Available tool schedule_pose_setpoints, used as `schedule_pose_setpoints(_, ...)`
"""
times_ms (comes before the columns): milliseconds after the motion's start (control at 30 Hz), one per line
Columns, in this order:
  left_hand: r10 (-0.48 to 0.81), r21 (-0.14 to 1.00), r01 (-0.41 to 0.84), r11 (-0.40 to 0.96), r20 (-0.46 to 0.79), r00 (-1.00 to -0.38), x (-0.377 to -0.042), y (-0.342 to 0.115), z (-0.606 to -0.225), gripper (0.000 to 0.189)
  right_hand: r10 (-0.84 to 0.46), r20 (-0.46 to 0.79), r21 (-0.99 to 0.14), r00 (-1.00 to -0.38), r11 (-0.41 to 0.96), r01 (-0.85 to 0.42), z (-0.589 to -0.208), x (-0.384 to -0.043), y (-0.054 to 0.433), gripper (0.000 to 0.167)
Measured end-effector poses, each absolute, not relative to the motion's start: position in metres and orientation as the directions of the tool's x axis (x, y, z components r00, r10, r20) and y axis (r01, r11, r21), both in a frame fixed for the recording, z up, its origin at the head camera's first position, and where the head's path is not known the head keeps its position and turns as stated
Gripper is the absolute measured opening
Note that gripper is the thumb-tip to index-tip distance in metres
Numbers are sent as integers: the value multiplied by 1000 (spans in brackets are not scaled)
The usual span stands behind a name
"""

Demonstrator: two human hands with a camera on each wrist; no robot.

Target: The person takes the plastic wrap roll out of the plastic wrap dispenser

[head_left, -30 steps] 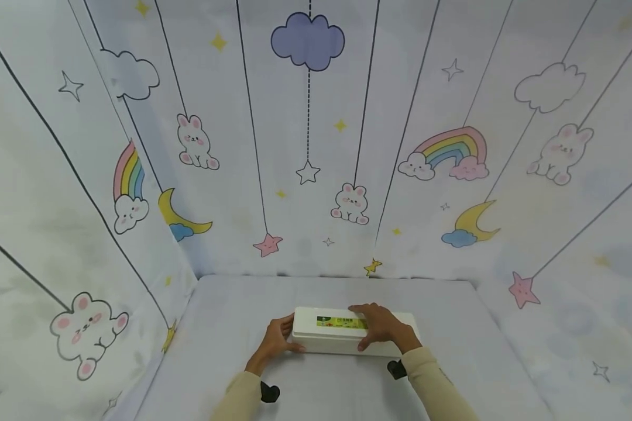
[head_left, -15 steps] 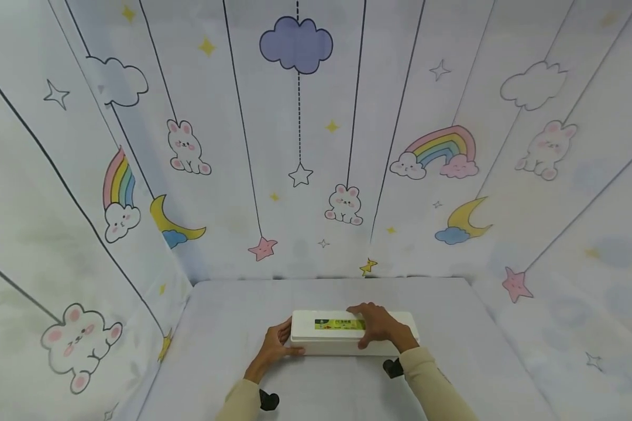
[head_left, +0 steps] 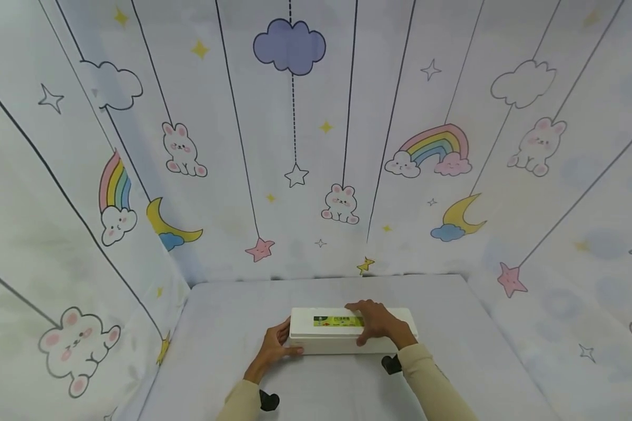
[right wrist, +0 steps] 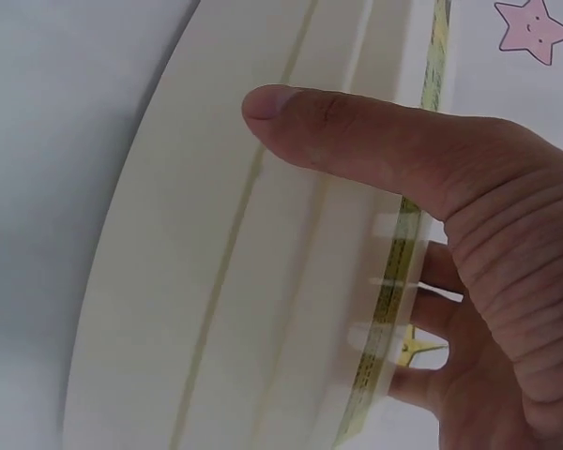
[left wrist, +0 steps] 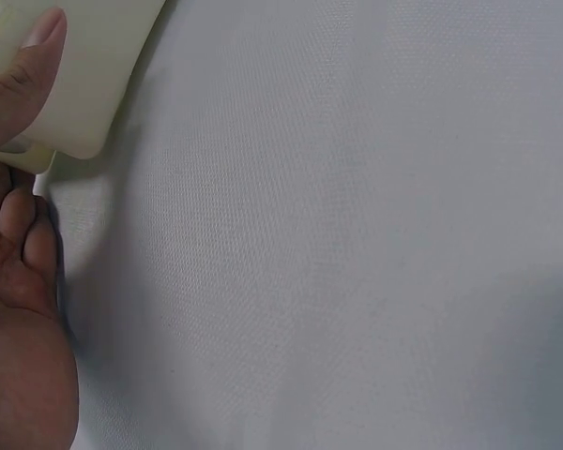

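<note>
A long white box with a lid (head_left: 301, 323) lies crosswise on the white-covered table, a yellow-green label (head_left: 337, 321) on its top. At the box's left end, my left hand (head_left: 275, 345) holds it, thumb on the front and fingers around the end. My right hand (head_left: 380, 323) spans the lid right of the middle and grips it from front to back, covering part of the label. In the right wrist view, the thumb (right wrist: 328, 127) lies across the seam between lid and body. The left wrist view catches only a corner of the box (left wrist: 89, 103).
The table's white cloth (head_left: 232, 304) surrounds the box. Behind and at both sides stand white fabric walls (head_left: 226, 181) printed with rabbits, clouds, stars and rainbows. A black piece (head_left: 269, 400) sits by the left wrist and another (head_left: 391, 365) by the right.
The head view has turned slightly to the right, so the wall prints shift left. Both hands keep the same hold on the box, which has hardly moved.
</note>
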State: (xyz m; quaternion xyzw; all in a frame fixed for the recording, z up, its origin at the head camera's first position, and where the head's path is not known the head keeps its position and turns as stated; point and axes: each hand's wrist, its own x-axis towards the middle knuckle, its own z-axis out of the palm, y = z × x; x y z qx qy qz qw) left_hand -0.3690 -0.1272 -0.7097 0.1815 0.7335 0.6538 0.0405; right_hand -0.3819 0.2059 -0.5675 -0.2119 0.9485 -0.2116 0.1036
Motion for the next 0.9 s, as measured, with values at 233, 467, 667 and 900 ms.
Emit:
schedule_pose_setpoints(233, 317, 990, 137, 42, 117, -941, -368, -124, -710, 104, -442, -105, -443, -891, 823, -356, -566, -384, 209, 94)
schedule_pose_setpoints(467, 291, 990, 124, 59, 102, -951, -371, -126, -714, 108, -451, -83, -412, -889, 827, -382, -564, -384, 214, 96)
schedule_pose_setpoints(667, 285, 987, 145, 72, 119, -951, -369, -124, -712, 104, -434, -78, -419, -898, 831, -365, -559, -382, 215, 97)
schedule_pose_setpoints(900, 287, 978, 196, 69, 169, -943, -360, -122, -700, 102, -415, -77, -416, -906, 839, -350, -560, -383, 221, 96)
